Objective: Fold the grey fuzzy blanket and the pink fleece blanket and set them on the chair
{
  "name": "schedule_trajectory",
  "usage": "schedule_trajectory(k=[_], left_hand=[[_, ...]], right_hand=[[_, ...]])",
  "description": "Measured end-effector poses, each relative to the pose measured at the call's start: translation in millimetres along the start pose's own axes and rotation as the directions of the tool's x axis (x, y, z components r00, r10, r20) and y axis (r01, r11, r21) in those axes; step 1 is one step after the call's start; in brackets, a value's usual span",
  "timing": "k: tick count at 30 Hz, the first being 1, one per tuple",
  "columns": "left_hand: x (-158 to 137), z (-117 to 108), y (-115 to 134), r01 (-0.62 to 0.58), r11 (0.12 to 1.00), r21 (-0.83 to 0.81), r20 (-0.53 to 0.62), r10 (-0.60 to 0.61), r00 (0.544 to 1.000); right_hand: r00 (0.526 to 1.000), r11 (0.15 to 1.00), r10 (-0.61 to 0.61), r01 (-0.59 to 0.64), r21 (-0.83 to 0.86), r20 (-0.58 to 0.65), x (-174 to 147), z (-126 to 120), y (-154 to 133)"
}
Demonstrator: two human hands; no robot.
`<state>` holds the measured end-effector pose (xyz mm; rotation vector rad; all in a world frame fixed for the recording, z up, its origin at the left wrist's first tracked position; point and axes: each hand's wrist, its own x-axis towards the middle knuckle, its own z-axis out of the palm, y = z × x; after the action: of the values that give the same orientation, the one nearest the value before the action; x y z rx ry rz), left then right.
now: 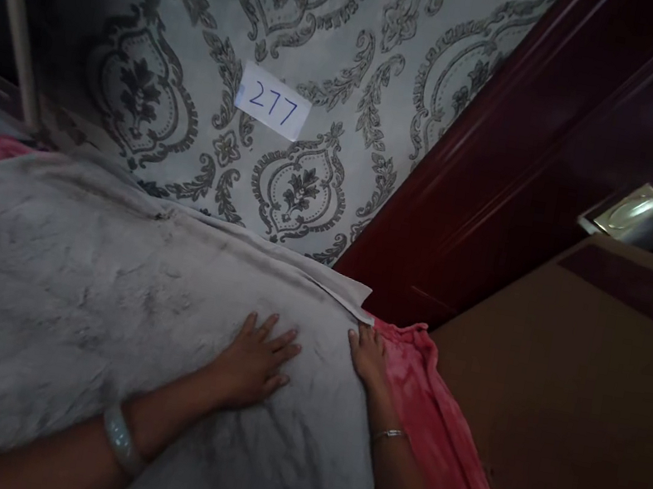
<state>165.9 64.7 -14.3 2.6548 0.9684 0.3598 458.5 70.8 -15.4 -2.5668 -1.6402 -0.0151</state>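
Both hands on grey blanket (pixel 70 300) at bed's far right corner: left hand (pixel 255 363) flat, fingers spread; right hand (pixel 368 355) fingers together at blanket's edge, touching pink sheet (pixel 429 414).

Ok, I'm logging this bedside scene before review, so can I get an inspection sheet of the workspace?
Surface: bed covered by a grey fuzzy blanket.
Job's things: grey blanket over a pink sheet along the right edge.
Clutter: nothing seen.
Hands: left hand flat on the blanket, fingers spread; right hand at the blanket's corner edge, grip unclear.
Cables: nothing seen.
Surroundings: patterned wallpaper with a paper label reading 277; dark red door; brown floor.
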Motion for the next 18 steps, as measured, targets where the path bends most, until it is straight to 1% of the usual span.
schedule_trajectory(k=[6,9,12,14,16,18], left_hand=[[2,-4,3,0.020,1.000,-0.009,0.039,-0.020,0.999],[3,-8,4,0.032,0.999,0.022,0.064,-0.034,0.997],[5,-8,4,0.032,0.998,0.054,0.065,-0.036,0.997],[6,-7,4,0.035,0.997,0.069,0.048,-0.038,0.998],[7,-7,3,0.035,0.996,0.079,0.033,-0.038,0.999],[8,-8,3,0.038,0.995,0.090,0.041,-0.042,0.998]], right_hand=[[0.996,1.000,0.018,-0.018,0.000,0.083,-5,-13,-7],[0.989,0.999,0.030,-0.032,0.011,0.144,-18,-24,-14],[0.988,1.000,0.010,-0.014,0.026,0.157,-55,-30,-27],[0.989,0.998,-0.059,0.055,0.035,0.132,-93,-28,-37],[0.980,0.986,-0.167,0.164,0.035,0.111,-133,-22,-44],[0.976,0.982,-0.188,0.186,0.022,0.106,-164,-17,-44]])
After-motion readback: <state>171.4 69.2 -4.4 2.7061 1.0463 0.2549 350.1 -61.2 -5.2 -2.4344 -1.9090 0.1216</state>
